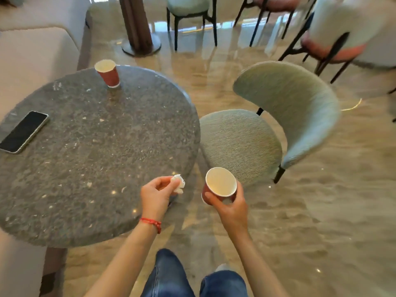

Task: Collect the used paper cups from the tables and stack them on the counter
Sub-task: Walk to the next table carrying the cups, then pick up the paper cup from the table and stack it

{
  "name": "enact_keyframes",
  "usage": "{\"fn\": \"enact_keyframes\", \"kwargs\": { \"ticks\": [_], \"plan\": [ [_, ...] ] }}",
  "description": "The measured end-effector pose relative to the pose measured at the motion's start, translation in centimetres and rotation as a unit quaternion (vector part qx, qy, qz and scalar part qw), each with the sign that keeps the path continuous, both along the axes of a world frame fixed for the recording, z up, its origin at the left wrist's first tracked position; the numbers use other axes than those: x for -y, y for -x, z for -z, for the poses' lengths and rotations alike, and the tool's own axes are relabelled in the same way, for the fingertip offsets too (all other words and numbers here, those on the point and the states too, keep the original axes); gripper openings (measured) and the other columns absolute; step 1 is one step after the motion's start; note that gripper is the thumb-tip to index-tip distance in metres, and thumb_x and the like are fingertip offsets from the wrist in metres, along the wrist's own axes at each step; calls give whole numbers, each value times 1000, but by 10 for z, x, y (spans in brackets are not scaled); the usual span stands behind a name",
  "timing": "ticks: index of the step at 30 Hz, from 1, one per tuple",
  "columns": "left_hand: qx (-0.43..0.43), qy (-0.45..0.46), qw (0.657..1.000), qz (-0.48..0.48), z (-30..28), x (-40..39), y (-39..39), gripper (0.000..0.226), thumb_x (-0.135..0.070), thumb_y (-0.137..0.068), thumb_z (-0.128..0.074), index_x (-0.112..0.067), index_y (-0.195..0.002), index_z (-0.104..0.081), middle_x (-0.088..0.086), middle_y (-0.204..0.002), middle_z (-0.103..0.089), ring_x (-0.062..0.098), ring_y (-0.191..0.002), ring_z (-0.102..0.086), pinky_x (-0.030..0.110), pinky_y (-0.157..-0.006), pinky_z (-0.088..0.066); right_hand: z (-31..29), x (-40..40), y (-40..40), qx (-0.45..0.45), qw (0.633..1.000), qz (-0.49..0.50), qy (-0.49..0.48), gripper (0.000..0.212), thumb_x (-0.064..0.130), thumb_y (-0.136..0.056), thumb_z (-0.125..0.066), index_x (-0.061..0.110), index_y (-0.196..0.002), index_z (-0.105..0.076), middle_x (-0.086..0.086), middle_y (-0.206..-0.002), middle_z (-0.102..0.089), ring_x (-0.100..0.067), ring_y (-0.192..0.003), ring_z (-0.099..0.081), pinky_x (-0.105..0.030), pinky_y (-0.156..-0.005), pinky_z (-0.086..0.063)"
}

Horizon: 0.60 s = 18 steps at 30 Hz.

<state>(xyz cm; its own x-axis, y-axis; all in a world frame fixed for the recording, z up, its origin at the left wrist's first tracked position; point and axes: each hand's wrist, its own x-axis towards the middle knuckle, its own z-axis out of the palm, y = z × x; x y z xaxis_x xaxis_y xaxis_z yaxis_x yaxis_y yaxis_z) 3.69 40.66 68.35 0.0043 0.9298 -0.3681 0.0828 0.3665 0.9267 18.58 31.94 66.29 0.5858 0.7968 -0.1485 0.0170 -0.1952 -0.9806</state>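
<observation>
Paper cups, two observed, both red outside and white inside. One red paper cup (220, 185) is held off the table in the right hand (230, 205), fingers curled round its lower wall and thumb across the near side; the cup is tilted with its mouth toward the camera and its interior appears empty. It is carried above the floor, just beside the near-right edge of the round stone table (92, 151) and in front of the seat of a pale green upholstered chair (278, 125). The second red paper cup (108, 73) stands upright on the far side of the table top, near its rim and well apart from both hands. The left hand (157, 195) is over the near-right edge of the table, fingers curled, pinching a crumpled white tissue (179, 183) between thumb and fingertips; a red string bracelet (151, 223) circles that wrist. A black smartphone (23, 131) lies flat, screen dark, at the left edge of the table, well apart from the standing cup. A cream sofa (34, 54) borders the table on the left. The person's blue jeans (171, 277) show at the bottom of the view. Further chairs with dark legs (192, 20) and a dark pedestal column (138, 24) on a round base stand on the glossy floor beyond the table; the right-hand ones are blurred.
</observation>
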Motion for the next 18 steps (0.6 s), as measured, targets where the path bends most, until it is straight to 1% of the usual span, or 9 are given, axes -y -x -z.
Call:
{"fn": "enact_keyframes", "kwargs": {
  "ticks": [1, 2, 5, 6, 8, 11, 12, 14, 18],
  "plan": [
    [3, -1, 1000, 20, 0, 7, -20, 3, -9, -77, -72, -10, -80, -70, -10, -60, -71, 0, -59, -66, 10, -52, -50, -1, 14, -16, 4, 1000, 19, 2, 59, 10, -66, -84, 29, -110, -50, 11, -104, -63, 11, -90, -58, -3, -72, -42],
    [9, 0, 999, 37, 0, 14, -40, 3, -8, -77, -72, -9, -79, -71, -8, -60, -71, 3, -59, -67, 12, -53, -51, -2, 29, -32, 10, 999, 41, 5, 60, 11, -66, -84, 28, -112, -50, 10, -103, -63, 11, -90, -58, -3, -72, -43],
    [9, -1, 995, 96, -1, 38, -100, 8, -8, -75, -74, -4, -81, -72, 8, -74, -73, 16, -69, -67, 17, -59, -54, -3, 73, -82, 23, 993, 118, 11, 60, 14, -64, -86, 25, -112, -51, 9, -102, -63, 10, -90, -57, -7, -76, -44],
    [9, -2, 993, 115, -1, 47, -119, 10, -9, -75, -75, -3, -82, -72, 10, -77, -72, 15, -70, -67, 16, -59, -54, -4, 88, -98, 24, 990, 139, 13, 59, 14, -64, -85, 24, -112, -51, 11, -102, -63, 11, -90, -57, -6, -76, -43],
    [4, -8, 988, 154, -3, 67, -156, 11, -10, -75, -75, -2, -83, -72, 8, -74, -71, 9, -64, -66, 13, -58, -52, -5, 117, -126, 21, 983, 182, 14, 57, 11, -65, -85, 22, -110, -52, 13, -100, -62, 13, -88, -57, -3, -73, -42],
    [-3, -8, 974, 228, -4, 100, -208, 8, -10, -75, -75, -5, -81, -72, 9, -73, -71, 11, -65, -66, 16, -61, -53, -3, 161, -162, 19, 968, 250, 18, 55, 10, -65, -84, 18, -109, -52, 11, -98, -61, 16, -84, -56, -1, -70, -41],
    [-4, -10, 967, 255, -5, 110, -225, 6, -10, -75, -75, -6, -80, -72, 8, -73, -71, 10, -64, -66, 14, -59, -52, -2, 175, -172, 21, 961, 274, 20, 55, 11, -65, -85, 18, -110, -52, 12, -98, -61, 16, -85, -56, -1, -70, -41],
    [-7, -17, 951, 308, -8, 132, -256, 3, -9, -76, -74, -10, -76, -72, 5, -72, -70, 6, -60, -65, 9, -54, -49, -3, 203, -189, 19, 945, 327, 22, 56, 14, -65, -85, 21, -110, -53, 13, -99, -61, 15, -86, -55, -2, -70, -42],
    [-15, -26, 919, 393, -13, 167, -310, 11, -12, -77, -73, -20, -72, -68, 2, -74, -69, 5, -62, -66, 9, -52, -49, -4, 251, -214, -8, 903, 429, 15, 53, 15, -65, -85, 26, -107, -54, 12, -99, -63, 13, -86, -58, -4, -70, -44]
  ]
}}
